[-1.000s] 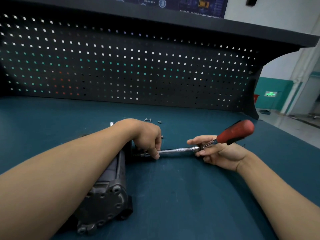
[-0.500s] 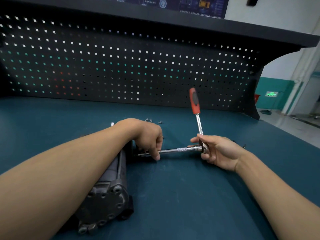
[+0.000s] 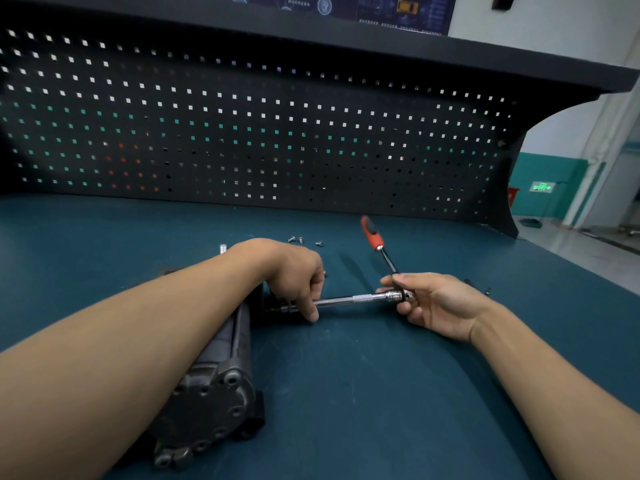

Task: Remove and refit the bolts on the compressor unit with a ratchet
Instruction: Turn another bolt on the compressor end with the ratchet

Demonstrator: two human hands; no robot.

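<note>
While the left hand (image 3: 294, 273) grips the extension bar (image 3: 346, 301), hiding its tip, the right hand (image 3: 440, 303) pinches the ratchet (image 3: 376, 240)

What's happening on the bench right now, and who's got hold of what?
A person is working with a socket tool at the far end of the compressor unit, which lies on the blue bench. Their left hand grips the extension bar where it meets the unit. Their right hand pinches the head of the ratchet at the bar's other end, its red handle angled up and away. A few loose bolts lie beyond the hands.
</note>
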